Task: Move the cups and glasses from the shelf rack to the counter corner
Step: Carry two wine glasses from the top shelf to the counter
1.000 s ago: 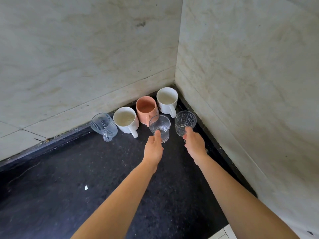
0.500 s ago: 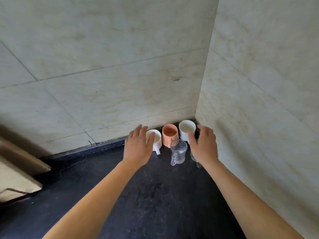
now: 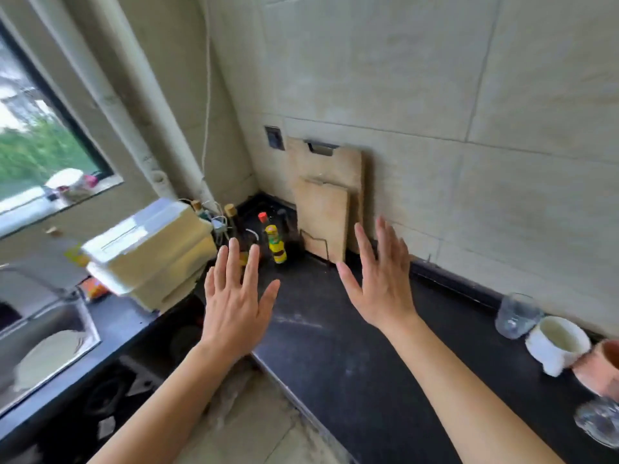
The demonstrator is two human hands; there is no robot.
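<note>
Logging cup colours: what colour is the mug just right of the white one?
Salmon pink; the pink mug sits cut off at the head view's right edge, beside the white mug.

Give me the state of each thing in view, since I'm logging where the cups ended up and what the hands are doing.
left hand: open, empty, fingers spread.
right hand: open, empty, fingers spread.
clear glass: upright on the counter by the wall.
white mug: upright, looks empty.
orange mug: upright, cut off by the frame edge.
cutting boards: two, standing on edge against the wall.
yellow bottle: upright, capped.
</note>
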